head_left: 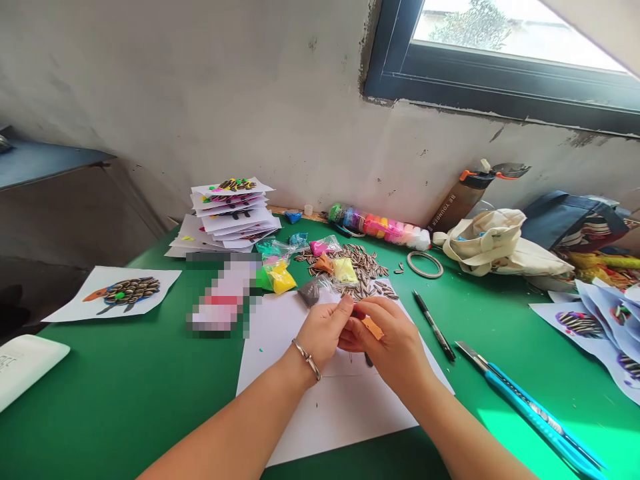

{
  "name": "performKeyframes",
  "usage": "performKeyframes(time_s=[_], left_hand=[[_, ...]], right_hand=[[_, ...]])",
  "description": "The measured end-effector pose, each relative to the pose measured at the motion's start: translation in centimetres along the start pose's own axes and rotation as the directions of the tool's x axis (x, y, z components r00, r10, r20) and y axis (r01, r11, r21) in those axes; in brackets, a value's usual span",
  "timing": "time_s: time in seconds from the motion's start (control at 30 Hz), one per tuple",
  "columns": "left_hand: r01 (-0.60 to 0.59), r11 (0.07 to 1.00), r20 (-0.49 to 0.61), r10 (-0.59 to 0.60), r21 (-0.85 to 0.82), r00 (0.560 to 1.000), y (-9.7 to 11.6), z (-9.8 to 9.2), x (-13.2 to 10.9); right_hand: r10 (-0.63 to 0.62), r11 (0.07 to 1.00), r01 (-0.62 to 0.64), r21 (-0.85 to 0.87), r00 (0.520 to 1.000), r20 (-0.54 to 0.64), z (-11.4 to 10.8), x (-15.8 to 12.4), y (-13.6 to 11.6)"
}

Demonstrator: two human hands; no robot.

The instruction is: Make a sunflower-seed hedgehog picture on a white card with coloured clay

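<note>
Both my hands are over a white sheet of paper, fingertips brought together. My left hand, a metal bracelet at its wrist, is closed in a pinch. My right hand is closed too, its fingers meeting the left ones. A small dark bit seems to show between the fingertips, too hidden to name. An orange piece shows in the gap of my right hand; I cannot tell whether it is held or lies on the paper. Below my right hand is a small dark piece on the sheet.
Beyond the paper lie sunflower seeds and bags of coloured clay. A pen and a blue utility knife, blade out, lie right. Stacked seed pictures, a tape ring and a bottle stand behind.
</note>
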State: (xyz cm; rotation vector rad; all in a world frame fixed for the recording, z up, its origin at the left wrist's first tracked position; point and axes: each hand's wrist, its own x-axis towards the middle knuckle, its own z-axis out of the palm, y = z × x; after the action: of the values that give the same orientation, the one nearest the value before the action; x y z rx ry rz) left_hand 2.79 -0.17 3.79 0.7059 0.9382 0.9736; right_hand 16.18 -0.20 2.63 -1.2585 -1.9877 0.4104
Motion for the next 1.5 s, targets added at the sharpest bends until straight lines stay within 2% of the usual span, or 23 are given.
performKeyframes(time_s=[0.2,0.27,0.33,0.47,0.53,0.67,0.8,0.93,1.0,1.1,1.33,1.5], left_hand=[[-0.046,0.992,0.065,0.038,0.12,0.997,-0.4,-0.1,0.0],[-0.093,0.967,0.056,0.082,0.235,0.995,-0.5,-0.4,0.1],[-0.168,0.9,0.015,0.177,0.401,0.984,-0.3,-0.7,0.1],[-0.276,0.708,-0.03,0.387,0.65,0.922,0.3,-1.5,0.2],[-0.302,0.591,-0.015,0.47,0.748,0.883,0.5,-1.9,0.4],[-0.318,0.266,0.096,0.61,0.91,0.787,0.6,-2.7,1.1],[-0.314,0.056,0.195,0.677,0.948,0.71,-0.2,-3.6,1.9],[-0.339,-0.112,0.325,0.66,0.934,0.677,-1.0,-4.3,2.7],[-0.33,-0.159,0.35,0.652,0.93,0.672,-1.2,-4.4,2.8],[-0.314,-0.171,0.348,0.636,0.934,0.689,-1.2,-4.4,2.8],[-0.269,-0.206,0.337,0.485,0.941,0.807,-1.4,-4.3,2.6],[-0.269,-0.262,0.362,0.424,0.927,0.83,-1.5,-4.3,2.5]], right_hand=[[-0.015,1.0,0.015,0.006,1.0,0.01,-0.3,-0.2,0.4],[-0.006,0.999,0.006,0.046,1.0,-0.006,-0.7,-0.3,0.7],[0.06,0.994,-0.058,0.089,0.998,-0.028,-1.1,-0.4,1.0],[0.245,0.955,-0.244,0.167,0.969,0.013,-1.5,-0.5,1.5],[0.272,0.943,-0.277,0.187,0.961,0.053,-1.5,-0.5,1.6],[0.273,0.939,-0.285,0.192,0.958,0.088,-1.4,-0.5,1.6],[0.292,0.94,-0.304,0.154,0.952,0.095,-1.4,-0.5,1.7],[0.315,0.938,-0.324,0.126,0.945,0.09,-1.3,-0.4,1.9],[0.301,0.944,-0.311,0.106,0.948,0.105,-1.3,-0.4,1.8],[0.293,0.948,-0.306,0.091,0.947,0.131,-1.4,-0.3,1.7],[0.255,0.962,-0.266,0.064,0.956,0.143,-1.3,-0.2,2.0],[0.23,0.971,-0.236,0.044,0.966,0.115,-1.3,-0.3,2.2]])
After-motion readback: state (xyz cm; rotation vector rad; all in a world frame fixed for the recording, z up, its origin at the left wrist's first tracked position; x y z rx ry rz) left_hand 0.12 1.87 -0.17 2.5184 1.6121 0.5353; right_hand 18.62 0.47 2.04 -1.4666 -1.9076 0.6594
